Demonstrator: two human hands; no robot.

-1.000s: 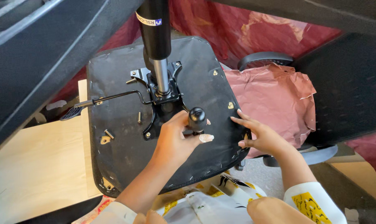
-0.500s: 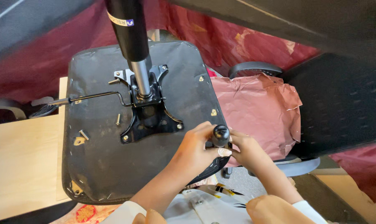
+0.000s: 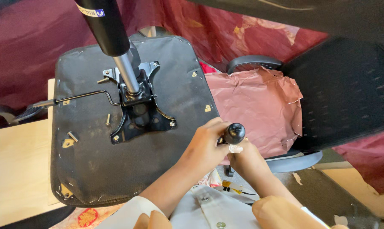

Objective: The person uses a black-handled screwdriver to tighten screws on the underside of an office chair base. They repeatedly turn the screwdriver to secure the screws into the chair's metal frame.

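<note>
A round black plastic knob (image 3: 234, 132) sits at the right edge of the upturned black chair seat (image 3: 94, 161), just past the seat's rim and over the crumpled dull-red plastic sheet (image 3: 259, 101). Whatever stem it sits on is hidden by the hands, so its long axis cannot be read; only the rounded end shows, pointing up toward the camera.

The left hand (image 3: 206, 146) lies directly left of the knob, fingers curled closed, touching its near side and pressing on the seat edge. The right hand (image 3: 245, 159) is below and slightly right of the knob, curled underneath it, one fingertip with a pale nail touching the knob's lower edge. Both hands touch it; how firmly the right one grips is hidden.

Further left of the left hand, the black metal mounting plate (image 3: 139, 114) is bolted to the seat underside, with the grey-and-black gas-lift cylinder (image 3: 115, 46) rising from it toward the camera. A thin black lever rod (image 3: 81, 96) runs leftward from the plate. Loose screws (image 3: 72, 136) lie on the seat. The seat rests on a pale wooden desk (image 3: 18, 169).
</note>
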